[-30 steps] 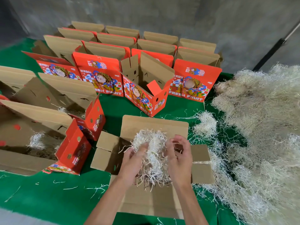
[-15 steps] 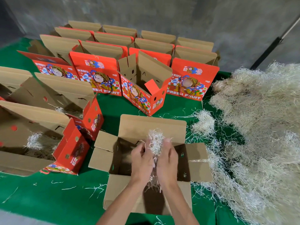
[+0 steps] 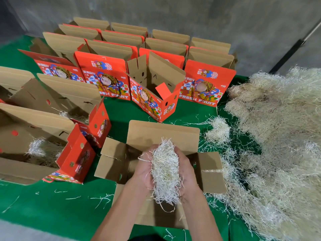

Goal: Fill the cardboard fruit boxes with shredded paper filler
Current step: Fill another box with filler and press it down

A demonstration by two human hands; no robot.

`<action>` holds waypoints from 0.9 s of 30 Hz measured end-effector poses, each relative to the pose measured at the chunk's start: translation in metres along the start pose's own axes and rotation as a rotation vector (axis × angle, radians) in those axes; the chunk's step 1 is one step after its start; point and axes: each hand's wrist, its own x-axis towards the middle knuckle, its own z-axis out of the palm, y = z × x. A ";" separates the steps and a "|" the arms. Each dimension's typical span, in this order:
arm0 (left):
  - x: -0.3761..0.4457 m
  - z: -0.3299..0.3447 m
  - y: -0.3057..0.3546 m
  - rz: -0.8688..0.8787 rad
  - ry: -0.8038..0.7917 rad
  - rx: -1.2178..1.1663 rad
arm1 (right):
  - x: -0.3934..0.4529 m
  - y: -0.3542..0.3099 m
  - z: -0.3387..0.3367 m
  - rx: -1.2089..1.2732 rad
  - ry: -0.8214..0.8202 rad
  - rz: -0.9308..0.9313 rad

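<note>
Fingers of both hands now cupped round a seemingly fuller shredded-paper wad (image 3: 165, 164) over open box (image 3: 163, 131).

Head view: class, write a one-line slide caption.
Both hands, left hand and right hand, cup a clump of shredded paper over an open cardboard box.

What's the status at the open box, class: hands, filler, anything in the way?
Left hand and right hand cup a filler wad above the open box. Nothing blocking the opening.
</note>
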 end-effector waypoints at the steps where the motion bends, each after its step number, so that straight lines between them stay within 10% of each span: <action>1: 0.000 -0.001 0.001 0.020 0.001 0.000 | -0.001 0.001 0.001 0.047 -0.051 0.010; 6: -0.003 -0.007 -0.001 0.054 -0.024 -0.012 | -0.004 -0.001 0.003 0.147 -0.066 0.054; 15: 0.008 -0.002 -0.001 0.327 0.296 0.465 | -0.008 0.006 -0.001 -0.724 0.160 -0.524; 27: 0.024 -0.013 -0.005 0.381 0.341 0.297 | 0.001 0.000 0.000 -0.590 0.202 -0.759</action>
